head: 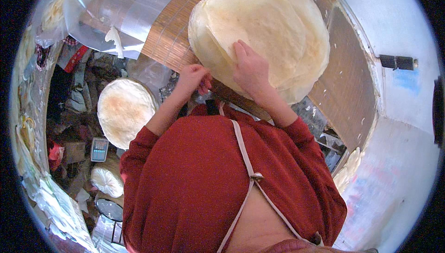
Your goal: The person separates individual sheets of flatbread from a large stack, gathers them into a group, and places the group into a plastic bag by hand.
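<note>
Large, thin round flatbreads (274, 13) lie in an uneven, overlapping stack on a ribbed brown board or table top in front of me. My right hand (250, 65) reaches over the stack's near side, its fingertips on the upper sheet close to its left edge. The thumb side is partly hidden, so whether it pinches the sheet cannot be made out. Just left of the stack, by the board's near edge, is my left hand (194, 79) with curled fingers. Nothing shows in it, though its palm is hidden.
A second flatbread pile (127, 112) stands lower at left. Near it are a small box-like device (99, 149), a tied plastic bag (107, 181) and a round-topped stool (109, 207). Clear plastic sheeting (104, 13) covers the surface at upper left. A pale wall (399, 141) bounds the right.
</note>
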Demonstrator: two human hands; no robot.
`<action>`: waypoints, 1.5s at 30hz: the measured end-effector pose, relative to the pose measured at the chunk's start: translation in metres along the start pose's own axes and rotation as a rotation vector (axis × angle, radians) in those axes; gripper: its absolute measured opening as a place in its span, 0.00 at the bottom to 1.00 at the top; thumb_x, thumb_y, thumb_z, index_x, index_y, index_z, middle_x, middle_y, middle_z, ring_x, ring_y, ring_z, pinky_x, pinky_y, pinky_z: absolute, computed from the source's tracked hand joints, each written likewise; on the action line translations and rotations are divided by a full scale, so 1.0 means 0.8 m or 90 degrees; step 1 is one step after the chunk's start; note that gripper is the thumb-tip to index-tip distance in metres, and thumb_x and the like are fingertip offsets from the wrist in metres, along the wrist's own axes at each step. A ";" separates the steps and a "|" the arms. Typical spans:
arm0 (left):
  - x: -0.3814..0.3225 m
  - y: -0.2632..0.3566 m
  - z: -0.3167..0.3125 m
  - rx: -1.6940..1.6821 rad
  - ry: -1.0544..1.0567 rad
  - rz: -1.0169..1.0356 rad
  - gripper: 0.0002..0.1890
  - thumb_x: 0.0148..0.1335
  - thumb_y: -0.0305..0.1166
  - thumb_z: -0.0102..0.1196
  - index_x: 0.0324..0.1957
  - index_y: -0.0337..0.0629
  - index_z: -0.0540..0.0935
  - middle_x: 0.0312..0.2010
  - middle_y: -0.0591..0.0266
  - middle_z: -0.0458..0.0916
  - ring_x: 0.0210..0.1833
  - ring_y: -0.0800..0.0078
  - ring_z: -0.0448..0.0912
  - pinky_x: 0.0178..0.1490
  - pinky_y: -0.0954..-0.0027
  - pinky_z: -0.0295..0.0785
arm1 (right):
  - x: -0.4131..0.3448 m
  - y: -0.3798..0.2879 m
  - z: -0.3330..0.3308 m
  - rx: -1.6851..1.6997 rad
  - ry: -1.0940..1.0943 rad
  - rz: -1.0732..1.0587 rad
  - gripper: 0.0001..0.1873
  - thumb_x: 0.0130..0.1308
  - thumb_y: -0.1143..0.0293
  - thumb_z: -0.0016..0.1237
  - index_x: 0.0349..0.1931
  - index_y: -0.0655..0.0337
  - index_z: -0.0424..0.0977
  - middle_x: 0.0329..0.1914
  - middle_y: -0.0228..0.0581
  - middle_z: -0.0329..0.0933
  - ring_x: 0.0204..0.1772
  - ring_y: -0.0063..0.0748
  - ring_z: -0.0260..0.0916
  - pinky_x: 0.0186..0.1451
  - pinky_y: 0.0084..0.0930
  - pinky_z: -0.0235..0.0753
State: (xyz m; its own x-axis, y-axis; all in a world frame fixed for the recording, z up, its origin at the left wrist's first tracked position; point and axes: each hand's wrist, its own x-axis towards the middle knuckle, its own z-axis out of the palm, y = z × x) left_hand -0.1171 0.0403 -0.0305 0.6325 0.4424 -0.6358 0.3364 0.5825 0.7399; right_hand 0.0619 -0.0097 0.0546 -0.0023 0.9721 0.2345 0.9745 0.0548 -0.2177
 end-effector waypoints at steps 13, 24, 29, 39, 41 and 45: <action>0.048 0.047 0.041 -0.586 -0.120 0.277 0.28 0.51 0.20 0.42 0.58 0.38 0.62 0.43 0.56 0.75 0.45 0.69 0.74 0.48 0.69 0.70 | 0.026 -0.035 -0.028 -0.146 -0.160 0.080 0.09 0.54 0.67 0.45 0.33 0.61 0.70 0.31 0.43 0.74 0.35 0.44 0.75 0.31 0.39 0.74; 0.033 0.053 0.050 -0.412 0.041 0.225 0.24 0.51 0.21 0.45 0.54 0.30 0.63 0.39 0.50 0.77 0.40 0.64 0.78 0.44 0.70 0.74 | 0.074 0.177 -0.367 -0.118 0.161 0.261 0.19 0.61 0.57 0.46 0.39 0.65 0.76 0.32 0.47 0.79 0.35 0.34 0.77 0.38 0.27 0.73; 0.061 0.061 0.079 -0.330 0.123 0.262 0.17 0.51 0.23 0.47 0.45 0.29 0.71 0.36 0.54 0.78 0.36 0.68 0.79 0.41 0.72 0.74 | 0.059 0.110 -0.250 -0.344 0.026 0.174 0.12 0.63 0.64 0.39 0.39 0.57 0.75 0.32 0.41 0.78 0.35 0.40 0.76 0.40 0.36 0.73; 0.103 0.076 0.087 -0.136 0.170 0.292 0.17 0.48 0.25 0.52 0.43 0.31 0.75 0.29 0.62 0.78 0.27 0.76 0.74 0.31 0.78 0.69 | 0.004 0.113 0.032 -0.321 -0.097 -0.021 0.08 0.55 0.72 0.42 0.34 0.66 0.67 0.28 0.46 0.75 0.31 0.40 0.76 0.29 0.33 0.77; 0.104 0.078 0.088 -0.134 0.139 0.289 0.20 0.47 0.25 0.52 0.46 0.31 0.73 0.29 0.61 0.78 0.27 0.76 0.74 0.31 0.78 0.68 | 0.008 0.113 0.033 -0.325 -0.119 -0.036 0.09 0.56 0.70 0.42 0.35 0.66 0.67 0.28 0.44 0.75 0.32 0.41 0.76 0.29 0.33 0.77; 0.116 0.088 0.086 -0.281 0.131 0.261 0.27 0.47 0.23 0.50 0.53 0.27 0.64 0.30 0.59 0.78 0.30 0.74 0.73 0.37 0.76 0.68 | 0.006 0.124 0.034 -0.229 -0.140 -0.042 0.12 0.57 0.67 0.43 0.36 0.66 0.67 0.29 0.44 0.75 0.32 0.43 0.76 0.31 0.35 0.76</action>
State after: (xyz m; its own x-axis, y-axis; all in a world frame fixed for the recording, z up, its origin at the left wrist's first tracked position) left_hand 0.0129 0.0755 -0.0225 0.4868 0.7859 -0.3813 -0.2526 0.5445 0.7999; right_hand 0.1529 0.0062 0.0086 -0.0765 0.9969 0.0204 0.9868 0.0728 0.1448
